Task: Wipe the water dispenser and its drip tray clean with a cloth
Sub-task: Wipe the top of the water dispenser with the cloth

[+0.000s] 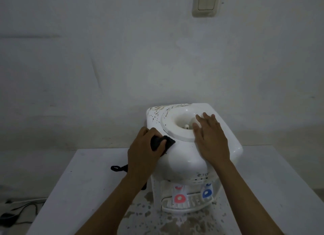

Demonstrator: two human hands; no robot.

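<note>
A white tabletop water dispenser (185, 156) stands on a white table (73, 191). Its top has a round bottle well, and dark specks mark the back left corner. My left hand (143, 152) grips a bunched black cloth (162, 143) and holds it against the dispenser's upper left front edge. My right hand (210, 138) lies flat on the top right, fingers straight, reaching over the rim of the well. Below the front sit a red tap (179, 198), a blue tap (206, 193) and the white drip tray (184, 207).
Brownish stains spatter the table in front of the dispenser (157, 215). A black strap (119, 168) lies on the table behind my left wrist. Dark cables (19, 210) run on the floor at lower left. A wall switch (206, 2) sits high on the wall.
</note>
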